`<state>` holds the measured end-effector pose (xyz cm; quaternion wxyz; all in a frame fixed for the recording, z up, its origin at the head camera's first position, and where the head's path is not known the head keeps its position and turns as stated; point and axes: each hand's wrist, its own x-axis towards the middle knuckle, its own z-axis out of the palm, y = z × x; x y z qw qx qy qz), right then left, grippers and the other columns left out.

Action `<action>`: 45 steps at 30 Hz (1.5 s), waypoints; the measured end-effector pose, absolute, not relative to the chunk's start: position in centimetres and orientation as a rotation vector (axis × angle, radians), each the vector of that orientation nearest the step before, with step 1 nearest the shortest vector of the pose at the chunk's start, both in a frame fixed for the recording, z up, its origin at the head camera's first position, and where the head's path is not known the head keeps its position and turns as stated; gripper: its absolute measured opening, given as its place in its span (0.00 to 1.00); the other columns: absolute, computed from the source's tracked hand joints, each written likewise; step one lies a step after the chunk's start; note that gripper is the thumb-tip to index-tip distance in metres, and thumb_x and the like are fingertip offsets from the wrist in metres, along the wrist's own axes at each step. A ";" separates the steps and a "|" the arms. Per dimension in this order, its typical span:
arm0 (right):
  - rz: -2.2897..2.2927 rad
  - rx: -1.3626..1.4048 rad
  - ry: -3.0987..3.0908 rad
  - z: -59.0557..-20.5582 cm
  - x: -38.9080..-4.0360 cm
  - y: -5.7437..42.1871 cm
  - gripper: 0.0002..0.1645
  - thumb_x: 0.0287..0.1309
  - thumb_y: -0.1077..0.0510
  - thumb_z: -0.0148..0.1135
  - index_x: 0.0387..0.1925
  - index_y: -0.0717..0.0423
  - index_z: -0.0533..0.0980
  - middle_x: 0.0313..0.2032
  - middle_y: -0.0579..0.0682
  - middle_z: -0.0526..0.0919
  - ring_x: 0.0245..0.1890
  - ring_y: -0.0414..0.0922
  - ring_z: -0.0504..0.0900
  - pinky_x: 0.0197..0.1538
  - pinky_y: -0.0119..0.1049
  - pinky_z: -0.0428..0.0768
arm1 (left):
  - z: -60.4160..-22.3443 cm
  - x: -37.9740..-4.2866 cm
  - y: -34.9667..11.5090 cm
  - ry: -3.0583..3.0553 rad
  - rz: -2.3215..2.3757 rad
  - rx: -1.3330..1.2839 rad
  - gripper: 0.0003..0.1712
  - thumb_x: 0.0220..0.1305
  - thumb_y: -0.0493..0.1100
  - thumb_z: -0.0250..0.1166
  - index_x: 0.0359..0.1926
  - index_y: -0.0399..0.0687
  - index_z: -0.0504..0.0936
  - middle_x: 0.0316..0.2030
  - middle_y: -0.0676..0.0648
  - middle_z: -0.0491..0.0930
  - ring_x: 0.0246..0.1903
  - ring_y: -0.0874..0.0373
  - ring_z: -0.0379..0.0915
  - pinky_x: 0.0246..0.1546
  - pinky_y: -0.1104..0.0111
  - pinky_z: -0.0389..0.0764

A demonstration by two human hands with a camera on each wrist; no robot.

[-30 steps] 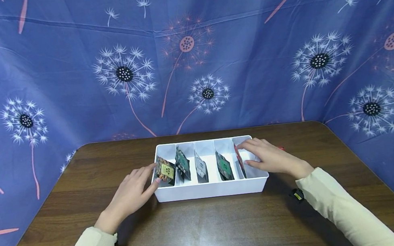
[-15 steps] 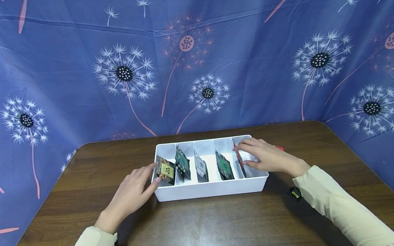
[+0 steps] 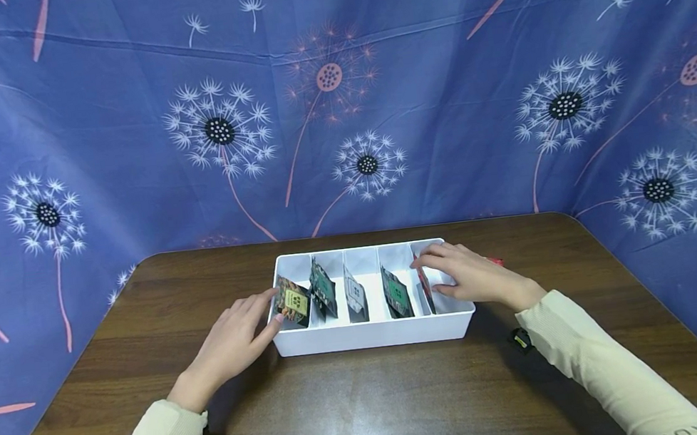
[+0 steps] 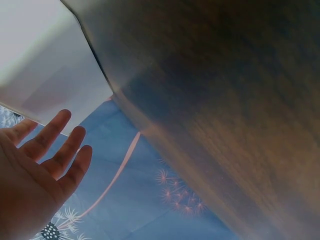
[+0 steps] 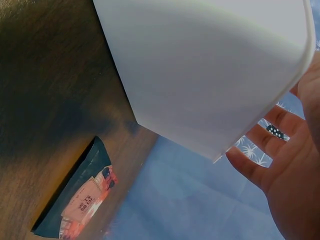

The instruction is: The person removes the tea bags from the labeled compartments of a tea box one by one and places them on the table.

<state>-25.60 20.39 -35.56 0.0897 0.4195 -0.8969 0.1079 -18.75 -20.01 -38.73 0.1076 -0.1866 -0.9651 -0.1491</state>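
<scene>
A white tray (image 3: pixel 375 335) split into several compartments stands on the table, a small flat packet in each. At its left end my left hand (image 3: pixel 227 346) rests, loosely spread, with fingertips right at the rim beside a yellow-labelled packet (image 3: pixel 294 303). My right hand (image 3: pixel 474 276) reaches over the right end wall; its fingertips are at the upper part of a red packet (image 3: pixel 425 288) standing on edge. Between them stand a green packet (image 3: pixel 324 288), a pale grey packet (image 3: pixel 355 295) and another green packet (image 3: pixel 397 292). Both wrist views show relaxed fingers near the tray's outer walls.
Another dark packet with a red-pink front (image 5: pixel 87 195) lies on the brown wooden table (image 3: pixel 344 404), right of the tray and mostly behind my right hand in the head view. A blue dandelion-print cloth (image 3: pixel 444 149) hangs behind the table.
My right hand has shifted slightly left, bringing its fingertips further over the red packet. The left hand, the tray and the other packets look unmoved.
</scene>
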 end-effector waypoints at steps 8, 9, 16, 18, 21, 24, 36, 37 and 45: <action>0.324 1.227 -2.684 -35.6 -25.6 20.6 0.28 0.46 0.58 0.69 0.52 0.49 0.73 0.48 0.46 0.75 0.52 0.45 0.71 0.49 0.48 0.71 | -38.8 -18.8 -20.0 -2.836 -0.444 -0.549 0.31 0.65 0.61 0.49 0.65 0.56 0.62 0.59 0.47 0.70 0.56 0.47 0.68 0.54 0.49 0.66; 0.325 1.224 -2.685 -35.5 -25.5 20.6 0.28 0.45 0.58 0.69 0.52 0.49 0.73 0.48 0.46 0.75 0.52 0.45 0.71 0.49 0.48 0.71 | -38.8 -18.8 -20.0 -2.835 -0.445 -0.549 0.31 0.65 0.60 0.49 0.65 0.56 0.62 0.59 0.47 0.70 0.56 0.47 0.68 0.54 0.49 0.66; 0.328 1.217 -2.668 -35.5 -25.6 20.7 0.26 0.45 0.58 0.69 0.49 0.50 0.73 0.48 0.46 0.75 0.52 0.45 0.72 0.49 0.48 0.71 | -38.8 -18.7 -20.0 -2.838 -0.452 -0.544 0.31 0.65 0.61 0.49 0.65 0.55 0.62 0.59 0.47 0.70 0.56 0.47 0.67 0.55 0.48 0.66; 0.331 1.214 -2.668 -35.5 -25.6 20.7 0.25 0.44 0.59 0.69 0.47 0.50 0.74 0.48 0.46 0.75 0.52 0.46 0.72 0.49 0.48 0.71 | -38.8 -18.7 -20.1 -2.839 -0.454 -0.542 0.31 0.65 0.61 0.49 0.65 0.55 0.62 0.59 0.47 0.70 0.57 0.47 0.67 0.55 0.48 0.66; 0.337 1.200 -2.681 -35.4 -25.6 20.8 0.23 0.44 0.60 0.69 0.46 0.51 0.74 0.48 0.47 0.74 0.52 0.46 0.71 0.49 0.48 0.71 | -38.8 -18.7 -20.1 -2.837 -0.453 -0.541 0.31 0.65 0.61 0.49 0.65 0.55 0.62 0.59 0.47 0.70 0.56 0.47 0.67 0.54 0.48 0.66; 0.335 1.192 -2.692 -35.4 -25.6 20.8 0.23 0.45 0.60 0.69 0.45 0.51 0.74 0.48 0.47 0.74 0.52 0.47 0.71 0.49 0.49 0.71 | -38.8 -18.7 -20.1 -2.834 -0.451 -0.543 0.31 0.65 0.61 0.49 0.65 0.55 0.62 0.59 0.47 0.70 0.56 0.47 0.67 0.54 0.48 0.66; 0.414 1.217 -2.646 -35.5 -25.9 21.0 0.21 0.44 0.63 0.69 0.43 0.52 0.75 0.52 0.52 0.72 0.53 0.49 0.69 0.52 0.53 0.69 | -38.9 -18.8 -20.0 -2.828 -0.441 -0.544 0.31 0.65 0.61 0.49 0.65 0.55 0.62 0.59 0.47 0.71 0.56 0.47 0.68 0.54 0.49 0.67; 0.416 1.220 -2.638 -35.5 -25.9 21.1 0.20 0.44 0.63 0.69 0.42 0.52 0.75 0.52 0.53 0.72 0.53 0.49 0.69 0.52 0.53 0.69 | -38.9 -18.8 -20.0 -2.829 -0.443 -0.543 0.31 0.65 0.61 0.49 0.65 0.55 0.62 0.59 0.47 0.71 0.56 0.47 0.68 0.54 0.49 0.67; 0.407 1.237 -2.622 -35.5 -26.1 21.2 0.15 0.43 0.65 0.68 0.37 0.53 0.76 0.51 0.55 0.74 0.51 0.50 0.71 0.51 0.52 0.70 | -39.1 -18.8 -20.1 -2.839 -0.437 -0.542 0.32 0.65 0.61 0.48 0.65 0.55 0.62 0.59 0.46 0.70 0.56 0.47 0.67 0.54 0.48 0.67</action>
